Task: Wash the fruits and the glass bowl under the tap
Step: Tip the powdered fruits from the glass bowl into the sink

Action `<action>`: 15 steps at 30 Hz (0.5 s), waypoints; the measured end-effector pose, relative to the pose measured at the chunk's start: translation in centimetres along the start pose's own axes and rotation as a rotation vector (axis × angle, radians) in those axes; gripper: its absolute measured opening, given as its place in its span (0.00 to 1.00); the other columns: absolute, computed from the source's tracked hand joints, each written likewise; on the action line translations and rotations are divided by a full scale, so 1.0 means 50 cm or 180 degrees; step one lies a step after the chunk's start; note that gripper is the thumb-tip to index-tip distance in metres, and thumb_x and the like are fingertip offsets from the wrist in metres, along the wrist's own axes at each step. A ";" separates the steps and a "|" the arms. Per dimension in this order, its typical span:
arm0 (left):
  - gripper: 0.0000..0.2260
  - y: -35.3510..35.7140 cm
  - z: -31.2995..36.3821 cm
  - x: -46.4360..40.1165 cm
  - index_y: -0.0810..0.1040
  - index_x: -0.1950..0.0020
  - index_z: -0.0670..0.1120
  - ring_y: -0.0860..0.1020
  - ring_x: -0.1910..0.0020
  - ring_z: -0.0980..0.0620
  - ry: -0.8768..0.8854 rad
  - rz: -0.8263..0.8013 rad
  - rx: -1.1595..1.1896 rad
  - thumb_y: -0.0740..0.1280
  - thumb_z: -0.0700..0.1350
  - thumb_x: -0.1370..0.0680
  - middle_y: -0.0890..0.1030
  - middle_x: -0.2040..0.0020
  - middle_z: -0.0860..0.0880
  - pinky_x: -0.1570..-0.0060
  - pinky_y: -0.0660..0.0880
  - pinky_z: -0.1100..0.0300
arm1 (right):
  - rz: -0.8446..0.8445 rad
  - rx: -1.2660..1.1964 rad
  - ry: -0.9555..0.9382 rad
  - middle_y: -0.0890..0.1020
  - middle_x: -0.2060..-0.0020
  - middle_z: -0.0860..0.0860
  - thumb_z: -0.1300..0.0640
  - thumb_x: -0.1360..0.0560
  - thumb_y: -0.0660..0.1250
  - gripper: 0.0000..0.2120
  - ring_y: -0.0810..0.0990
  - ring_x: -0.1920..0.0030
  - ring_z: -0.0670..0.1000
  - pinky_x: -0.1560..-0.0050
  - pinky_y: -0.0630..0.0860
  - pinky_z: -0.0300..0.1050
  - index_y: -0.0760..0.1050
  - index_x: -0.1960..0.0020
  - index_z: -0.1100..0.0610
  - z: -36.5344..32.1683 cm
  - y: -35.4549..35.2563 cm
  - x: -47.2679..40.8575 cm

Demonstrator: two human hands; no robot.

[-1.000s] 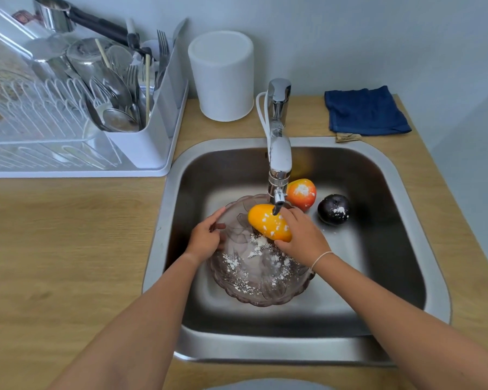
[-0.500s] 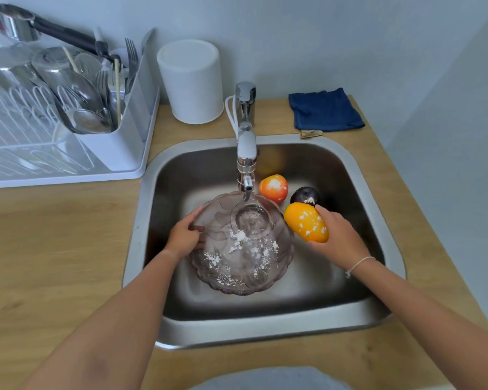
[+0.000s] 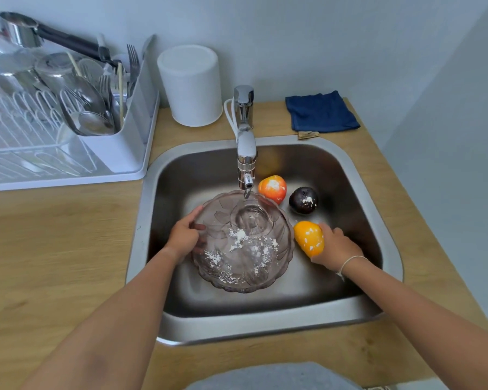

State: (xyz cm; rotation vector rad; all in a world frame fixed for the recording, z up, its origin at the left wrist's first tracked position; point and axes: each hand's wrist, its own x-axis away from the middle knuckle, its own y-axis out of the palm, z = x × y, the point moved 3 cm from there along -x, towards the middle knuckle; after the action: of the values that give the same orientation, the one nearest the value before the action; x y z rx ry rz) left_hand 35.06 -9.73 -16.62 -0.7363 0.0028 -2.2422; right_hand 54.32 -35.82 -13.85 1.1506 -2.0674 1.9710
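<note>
Left hand (image 3: 184, 238) grip: fingers curled over the near-left rim of the glass bowl (image 3: 243, 243), holding it tilted in the sink (image 3: 383, 220) under the tap (image 3: 246, 153). Right hand (image 3: 337, 249) grip: wrapped round the yellow fruit (image 3: 309, 240), low in the basin just right of the bowl, nearly touching it.

Risks as I read them:
- One-hand hold on wet glass: slips, knocks steel, could chip.
- Fruit in my right hand sits close to the bowl wall; a careless swing bumps the glass.
- Water hitting a tilted bowl may splash onto the bench (image 3: 68, 263).
- Set the yellow fruit down loose and it could roll into the others.

Contents:
- Bowl: no fruit, only white powdery residue across the lower inside. Can't tell if water is running.
- Sink: bowl, yellow fruit, then further back the red-orange fruit (image 3: 273, 188) and dark fruit (image 3: 303, 200), side by side, both dusted white, unwashed.
- Drying rack (image 3: 119, 153) at the back left: cutlery and metal utensils.
</note>
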 end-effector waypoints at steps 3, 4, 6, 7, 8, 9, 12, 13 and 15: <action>0.34 -0.007 0.007 -0.002 0.67 0.28 0.54 0.75 0.60 0.45 0.0074 0.0067 -0.0003 0.52 0.24 0.27 0.75 0.52 0.45 0.56 0.78 0.49 | -0.0055 0.0058 0.0073 0.64 0.33 0.58 0.51 0.32 0.71 0.43 0.73 0.38 0.61 0.44 0.72 0.50 0.48 0.26 0.51 0.003 0.001 0.000; 0.34 -0.008 0.012 -0.001 0.67 0.29 0.55 0.76 0.59 0.46 0.0115 0.0077 -0.0015 0.52 0.24 0.27 0.75 0.51 0.44 0.56 0.78 0.50 | -0.0078 0.0071 0.0089 0.63 0.33 0.58 0.50 0.32 0.71 0.44 0.73 0.38 0.61 0.44 0.72 0.50 0.47 0.25 0.51 0.004 0.001 0.000; 0.34 -0.013 0.024 0.004 0.67 0.29 0.56 0.76 0.60 0.47 0.0170 0.0084 -0.0012 0.52 0.24 0.27 0.75 0.50 0.44 0.64 0.79 0.55 | -0.0101 0.0093 0.0093 0.63 0.32 0.57 0.50 0.32 0.71 0.46 0.72 0.36 0.60 0.43 0.72 0.50 0.45 0.25 0.51 0.004 0.000 0.000; 0.34 -0.015 0.032 0.007 0.66 0.29 0.56 0.76 0.60 0.47 0.0186 0.0082 0.0003 0.52 0.25 0.26 0.74 0.50 0.44 0.68 0.80 0.57 | -0.0110 0.0118 0.0095 0.62 0.31 0.57 0.49 0.32 0.71 0.47 0.71 0.35 0.60 0.42 0.72 0.51 0.44 0.25 0.51 0.003 -0.001 -0.001; 0.34 -0.018 0.038 0.011 0.66 0.28 0.56 0.76 0.60 0.47 0.0205 0.0078 0.0017 0.52 0.25 0.26 0.74 0.49 0.44 0.70 0.80 0.58 | -0.0121 0.0150 0.0096 0.62 0.31 0.57 0.48 0.33 0.72 0.48 0.70 0.34 0.60 0.41 0.71 0.51 0.43 0.24 0.51 0.002 -0.003 -0.001; 0.33 -0.021 0.044 0.014 0.65 0.28 0.56 0.76 0.58 0.47 0.0226 0.0080 0.0033 0.53 0.26 0.26 0.74 0.48 0.44 0.70 0.80 0.57 | -0.0124 0.0175 0.0087 0.61 0.30 0.57 0.47 0.33 0.72 0.50 0.68 0.33 0.60 0.40 0.71 0.52 0.42 0.24 0.51 0.000 -0.008 -0.001; 0.33 -0.032 0.061 0.024 0.65 0.28 0.56 0.75 0.57 0.46 0.0332 0.0103 0.0062 0.54 0.27 0.25 0.75 0.48 0.44 0.68 0.81 0.54 | -0.0042 0.0086 -0.0055 0.61 0.29 0.58 0.45 0.33 0.72 0.51 0.65 0.31 0.60 0.37 0.69 0.53 0.41 0.24 0.51 -0.019 -0.041 -0.005; 0.32 -0.036 0.068 0.027 0.65 0.28 0.56 0.75 0.57 0.46 0.0369 0.0116 0.0074 0.54 0.27 0.25 0.75 0.48 0.45 0.69 0.81 0.55 | 0.0023 0.0008 -0.0138 0.62 0.29 0.58 0.46 0.32 0.72 0.50 0.66 0.32 0.61 0.37 0.69 0.54 0.42 0.24 0.52 -0.030 -0.058 -0.008; 0.32 -0.044 0.081 0.034 0.65 0.28 0.56 0.76 0.58 0.47 0.0447 0.0143 0.0089 0.54 0.28 0.25 0.75 0.49 0.45 0.69 0.81 0.55 | 0.0194 -0.0182 -0.0332 0.62 0.30 0.59 0.47 0.32 0.72 0.48 0.67 0.33 0.61 0.37 0.70 0.54 0.44 0.24 0.52 -0.058 -0.098 -0.015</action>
State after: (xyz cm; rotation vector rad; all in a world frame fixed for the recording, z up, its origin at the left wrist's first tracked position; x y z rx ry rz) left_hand 34.72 -8.44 -11.87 -0.5573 0.0558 -2.2419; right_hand 56.25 -32.42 -9.65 1.2185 -2.2198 1.9022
